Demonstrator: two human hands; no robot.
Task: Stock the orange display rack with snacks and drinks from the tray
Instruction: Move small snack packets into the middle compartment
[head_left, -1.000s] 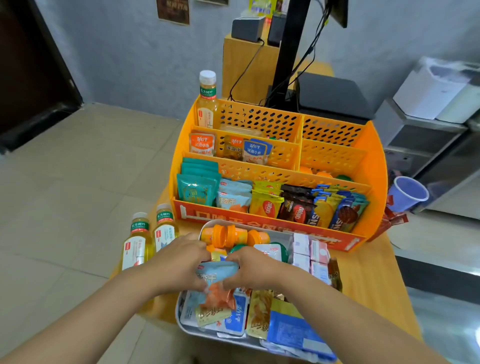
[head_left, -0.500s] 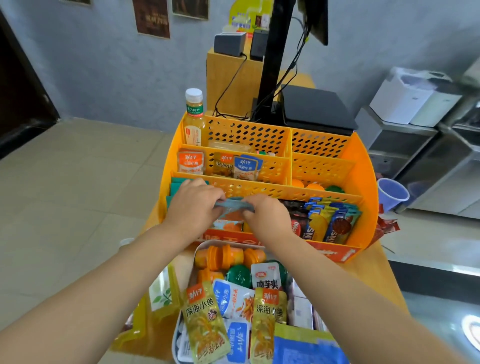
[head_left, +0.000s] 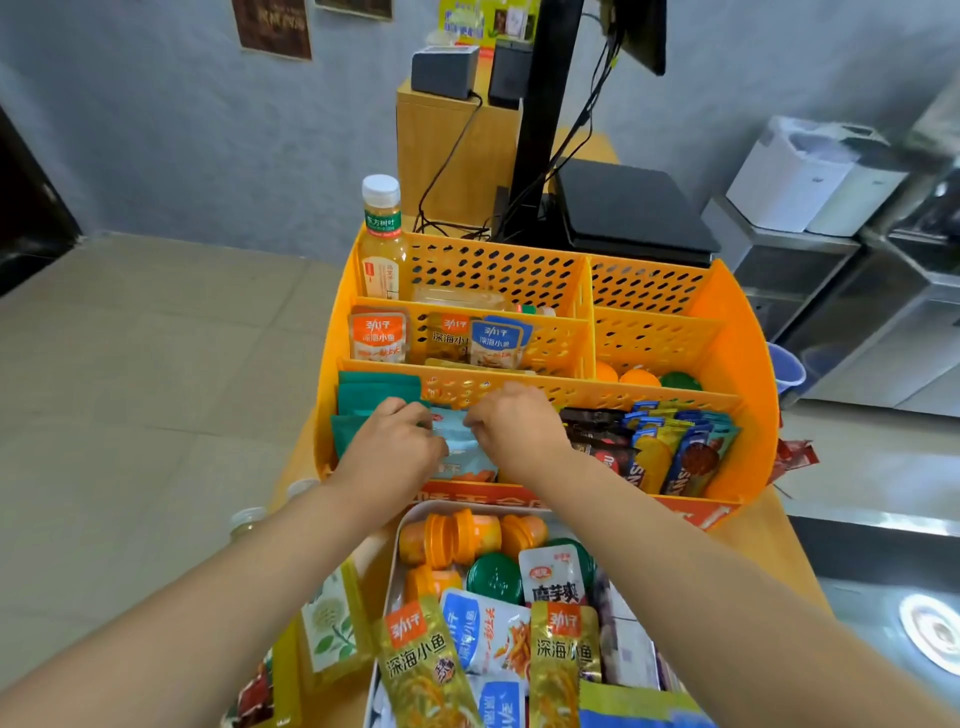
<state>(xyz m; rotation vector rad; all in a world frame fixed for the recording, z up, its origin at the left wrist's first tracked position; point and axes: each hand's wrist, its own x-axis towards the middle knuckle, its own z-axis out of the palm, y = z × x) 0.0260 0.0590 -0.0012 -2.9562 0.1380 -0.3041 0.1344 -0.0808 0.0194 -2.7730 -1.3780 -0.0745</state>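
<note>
Light-blue snack packet (head_left: 460, 441) sits in the front row of the orange display rack (head_left: 727, 332), left-centre, standing just right of the teal packets (head_left: 376, 392). Both hands on it: left hand (head_left: 400, 447) pinches its upper left edge w/ fingers curled, right hand (head_left: 511, 434) pinches the upper right edge, fingers curled too. Packet's lower part shows orange print betw. the two wrists.

Same front row, right of the packet: dark chocolate bars (head_left: 597, 436), then yellow & blue bars (head_left: 675, 447) leaning vs the rack's right wall. Middle row of rack, left compartment: three fish-snack packets (head_left: 447, 338) upright, one orange, one gold, one blue. Middle row, right compartment: orange & green caps (head_left: 647, 378) low down. Back row, left corner: juice bottle (head_left: 382, 239) upright, white cap; a clear item lies beside it, can't tell what.

White tray (head_left: 410, 525) touches the rack's front edge, nearer the person. In it: orange-capped cups (head_left: 457, 538), green lid (head_left: 493, 577), gold fish-snack packets (head_left: 426, 670), blue-white packets (head_left: 485, 631). Left of tray: bottle caps (head_left: 249, 519) partly hidden by left forearm. Right of rack: blue paper cup (head_left: 787, 369).
</note>
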